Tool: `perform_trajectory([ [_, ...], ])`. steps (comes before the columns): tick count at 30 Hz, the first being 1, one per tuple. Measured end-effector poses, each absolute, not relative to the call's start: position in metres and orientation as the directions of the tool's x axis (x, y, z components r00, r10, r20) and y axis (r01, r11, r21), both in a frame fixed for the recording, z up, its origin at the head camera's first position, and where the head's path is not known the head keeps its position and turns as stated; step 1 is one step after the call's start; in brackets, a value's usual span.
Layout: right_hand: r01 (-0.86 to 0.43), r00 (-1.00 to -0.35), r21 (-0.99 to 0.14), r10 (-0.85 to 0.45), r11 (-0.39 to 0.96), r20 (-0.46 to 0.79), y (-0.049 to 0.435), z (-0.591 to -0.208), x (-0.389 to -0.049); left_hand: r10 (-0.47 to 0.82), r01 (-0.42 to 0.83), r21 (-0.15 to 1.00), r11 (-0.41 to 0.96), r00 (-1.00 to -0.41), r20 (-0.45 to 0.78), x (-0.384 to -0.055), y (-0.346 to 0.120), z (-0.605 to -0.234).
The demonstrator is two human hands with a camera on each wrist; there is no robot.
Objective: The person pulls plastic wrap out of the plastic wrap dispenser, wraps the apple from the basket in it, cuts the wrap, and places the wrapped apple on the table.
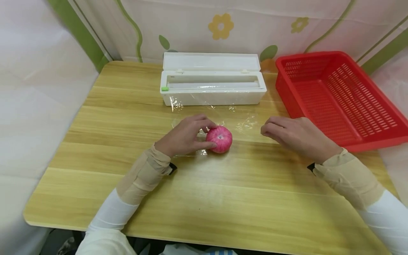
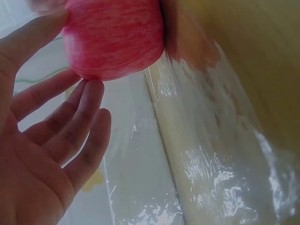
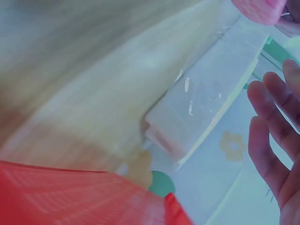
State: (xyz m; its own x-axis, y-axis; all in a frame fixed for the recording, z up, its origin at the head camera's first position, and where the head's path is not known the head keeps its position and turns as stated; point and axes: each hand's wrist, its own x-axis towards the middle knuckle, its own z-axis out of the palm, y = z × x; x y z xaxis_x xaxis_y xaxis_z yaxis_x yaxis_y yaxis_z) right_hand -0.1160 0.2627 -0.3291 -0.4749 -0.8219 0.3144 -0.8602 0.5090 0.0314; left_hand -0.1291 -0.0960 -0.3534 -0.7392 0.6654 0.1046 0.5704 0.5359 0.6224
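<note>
A pink-red apple (image 1: 219, 139) is held by my left hand (image 1: 188, 136), thumb on its near side and fingers at its far side. In the left wrist view, fingertips meet the lower part of the apple (image 2: 115, 37). Clear plastic wrap (image 1: 204, 115) stretches over the table from a white wrap dispenser (image 1: 213, 98) to the apple, partly under my left hand. My right hand (image 1: 291, 134) hovers to the right of the apple, beside the red basket, holding nothing. The right wrist view shows its fingers (image 3: 267, 108) loosely bent and apart.
The dispenser stands at the back of the wooden table (image 1: 191, 198), its lid (image 1: 211, 62) raised and a wrap roll inside. A red plastic basket (image 1: 288, 95) occupies the back right. Behind the table hangs a white curtain (image 1: 188, 21) with flowers and leaves.
</note>
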Motion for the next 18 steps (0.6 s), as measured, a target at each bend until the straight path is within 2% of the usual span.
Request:
perform_trajectory([
  [10, -0.869, -0.457, 0.049, -0.837, 0.492, 0.301, 0.237, -0.310, -0.124, 0.661, 0.563, 0.623, 0.543, -0.744, 0.097, -0.126, -0.094, -0.351],
  [18, -0.889, -0.404, 0.092, -0.864, 0.448, 0.300, 0.211, -0.300, -0.131, 0.668, 0.579, 0.610, 0.541, -0.737, 0.108, -0.126, -0.093, -0.350],
])
